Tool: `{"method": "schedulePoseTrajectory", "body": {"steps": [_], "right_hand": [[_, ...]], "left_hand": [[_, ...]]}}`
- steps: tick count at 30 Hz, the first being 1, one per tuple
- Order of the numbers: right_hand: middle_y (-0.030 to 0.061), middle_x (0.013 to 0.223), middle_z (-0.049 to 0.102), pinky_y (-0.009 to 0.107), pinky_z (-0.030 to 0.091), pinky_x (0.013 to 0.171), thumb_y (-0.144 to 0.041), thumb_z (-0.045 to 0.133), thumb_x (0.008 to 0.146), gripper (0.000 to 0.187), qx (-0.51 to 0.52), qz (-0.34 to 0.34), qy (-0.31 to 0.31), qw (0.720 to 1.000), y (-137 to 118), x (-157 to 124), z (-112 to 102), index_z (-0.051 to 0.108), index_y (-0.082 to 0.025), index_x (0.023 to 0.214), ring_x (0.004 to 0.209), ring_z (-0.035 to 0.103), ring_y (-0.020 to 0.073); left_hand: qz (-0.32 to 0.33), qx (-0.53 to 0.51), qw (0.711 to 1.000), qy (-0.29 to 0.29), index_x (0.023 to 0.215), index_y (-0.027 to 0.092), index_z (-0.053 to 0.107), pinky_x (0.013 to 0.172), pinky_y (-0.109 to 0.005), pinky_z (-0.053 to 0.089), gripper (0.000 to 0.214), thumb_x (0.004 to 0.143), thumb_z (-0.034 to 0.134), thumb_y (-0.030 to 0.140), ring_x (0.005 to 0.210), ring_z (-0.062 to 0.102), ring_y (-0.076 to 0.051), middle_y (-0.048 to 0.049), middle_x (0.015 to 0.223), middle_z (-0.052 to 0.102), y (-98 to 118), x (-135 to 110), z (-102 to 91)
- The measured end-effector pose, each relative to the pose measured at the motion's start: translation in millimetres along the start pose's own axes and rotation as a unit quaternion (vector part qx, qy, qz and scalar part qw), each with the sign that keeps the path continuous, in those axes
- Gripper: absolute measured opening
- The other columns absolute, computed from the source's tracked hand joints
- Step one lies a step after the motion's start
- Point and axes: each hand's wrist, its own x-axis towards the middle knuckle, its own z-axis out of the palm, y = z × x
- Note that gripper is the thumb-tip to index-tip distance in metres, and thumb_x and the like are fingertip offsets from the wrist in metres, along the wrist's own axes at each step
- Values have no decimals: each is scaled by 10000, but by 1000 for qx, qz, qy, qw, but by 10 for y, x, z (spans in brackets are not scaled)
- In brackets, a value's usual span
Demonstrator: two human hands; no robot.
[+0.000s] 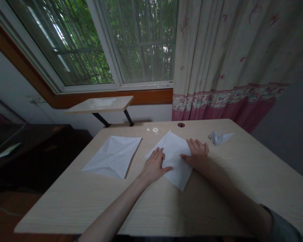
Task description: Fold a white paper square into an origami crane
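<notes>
A white sheet of paper (pixel 175 149) lies on the desk, turned so that one corner points toward me. My left hand (pixel 155 166) rests on its left side, thumb stretched to the right over the paper. On the right edge lies my right hand (pixel 197 153), its fingers spread and its thumb reaching inward. Both hands look pressed flat, with nothing gripped. Left of them is a stack of white paper (pixel 113 156) with crease lines on top. A folded paper crane (pixel 218 137) sits beyond my right hand.
The wooden desk (pixel 151 215) has a raised shelf (pixel 121 104) at its back left, with a pale sheet on it. A cable hole (pixel 181 125) is near the back edge. Behind are a window (pixel 143 43) and a patterned curtain (pixel 217 60). A dark table (pixel 27 141) stands left.
</notes>
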Motion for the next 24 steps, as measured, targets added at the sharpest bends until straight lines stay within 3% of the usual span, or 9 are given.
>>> {"method": "schedulePoseTrajectory", "body": {"steps": [4,8,16,24], "right_hand": [[157,1206,681,673,125,1092,-551,544,900,551,-8,6,26,1000,120,46,15,576,-179,1305,1232,493,411],[144,1182,667,639,161,1082,-481,499,937,400,-24,12,56,998,194,57,48,652,-187,1160,1183,503,365],[124,1133,650,596,175,1067,-286,473,918,211,4,43,42,998,218,125,-36,669,-212,946,1152,498,326],[85,1068,684,515,175,1059,-272,415,952,241,33,13,102,994,95,207,-171,648,-225,916,1076,539,272]], "left_hand": [[-3,28,999,-15,1282,170,532,1169,-544,316,656,804,707,583,1435,352,-344,-187,1510,432,-21,10,26],[5,48,999,-11,1384,187,496,1163,-570,297,771,803,649,670,1450,308,-372,-191,1526,405,-40,1,63],[8,61,998,-12,1437,240,464,1152,-582,296,839,778,620,734,1464,262,-385,-176,1574,324,-64,-13,111],[12,51,999,6,1441,257,463,1156,-569,292,850,767,615,752,1467,267,-370,-152,1583,317,-86,-15,146]]}}
